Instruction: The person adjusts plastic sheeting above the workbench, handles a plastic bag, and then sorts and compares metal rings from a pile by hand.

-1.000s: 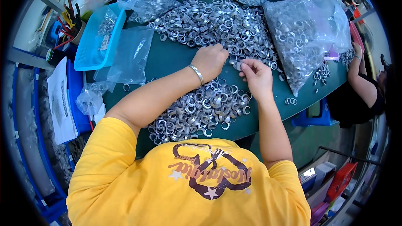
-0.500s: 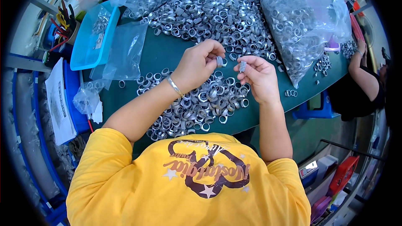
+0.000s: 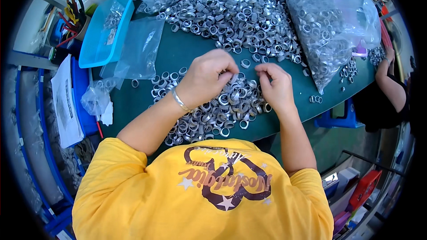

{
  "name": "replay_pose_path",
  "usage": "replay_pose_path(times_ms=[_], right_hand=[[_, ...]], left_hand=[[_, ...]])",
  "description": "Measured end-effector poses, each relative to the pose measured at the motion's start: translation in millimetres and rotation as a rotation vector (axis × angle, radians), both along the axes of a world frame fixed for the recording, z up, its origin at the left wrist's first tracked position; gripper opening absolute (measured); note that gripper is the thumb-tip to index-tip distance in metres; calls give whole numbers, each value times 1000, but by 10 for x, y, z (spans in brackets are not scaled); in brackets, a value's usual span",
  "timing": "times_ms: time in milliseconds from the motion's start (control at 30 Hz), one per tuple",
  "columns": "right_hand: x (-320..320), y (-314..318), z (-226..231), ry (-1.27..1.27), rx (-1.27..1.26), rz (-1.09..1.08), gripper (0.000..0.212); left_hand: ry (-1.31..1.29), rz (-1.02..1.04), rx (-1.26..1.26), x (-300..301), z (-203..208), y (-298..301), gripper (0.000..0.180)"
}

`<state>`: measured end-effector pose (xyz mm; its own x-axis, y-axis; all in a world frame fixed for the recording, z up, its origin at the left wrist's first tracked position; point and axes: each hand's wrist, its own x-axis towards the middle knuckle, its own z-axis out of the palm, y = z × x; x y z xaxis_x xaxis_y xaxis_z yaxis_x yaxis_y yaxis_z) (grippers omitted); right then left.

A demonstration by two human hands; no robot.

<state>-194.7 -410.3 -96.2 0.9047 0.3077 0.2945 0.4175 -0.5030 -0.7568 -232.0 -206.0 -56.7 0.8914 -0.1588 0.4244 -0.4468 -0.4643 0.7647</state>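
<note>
In the middle of the green table my left hand (image 3: pixel 211 78), with a silver bracelet on its wrist, has its fingers pinched together. A blurred silver ring (image 3: pixel 234 78) shows at its fingertips. To its right, my right hand (image 3: pixel 276 86) is curled with thumb and forefinger close together; whatever they hold, if anything, is hidden. Under and between both hands spreads a near pile of metal rings (image 3: pixel 213 115), some plain-edged, some with a studded band. One loose ring (image 3: pixel 245 63) lies on the table between the hands, just beyond the fingertips.
A larger heap of rings (image 3: pixel 240 15) covers the far table. At its right stands a clear bag of rings (image 3: pixel 318 31). On the left are a turquoise basket (image 3: pixel 84 46), a flat plastic bag (image 3: pixel 141 49) and papers (image 3: pixel 66 106). Another person's arm (image 3: pixel 391 86) is at the far right.
My left hand has dipped slightly toward the near pile with its ring. My right hand has curled inward, and the studded ring seen at its fingertips is out of sight. The view has shifted a little.
</note>
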Motion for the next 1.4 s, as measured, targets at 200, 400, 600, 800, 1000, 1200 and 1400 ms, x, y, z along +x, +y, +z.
replay_pose_path(times_ms=[200,400,600,800,1000,1200,1400], right_hand=[[256,194,-76,-218,-218,37,14],[296,238,-67,-324,-478,96,13],[145,147,-25,363,107,-55,11],[68,34,150,689,492,65,10],[14,6,185,743,535,106,12],[-48,80,262,732,625,74,11],[-151,51,249,515,651,131,12]], left_hand=[[118,-223,327,-110,-54,139,11],[175,-21,306,197,-92,229,12],[42,92,430,617,-420,141,23],[8,76,486,735,-481,126,14],[767,75,-287,525,-154,35,12],[1096,-57,-780,285,-70,12,7],[1184,-154,-896,211,-45,18,7]])
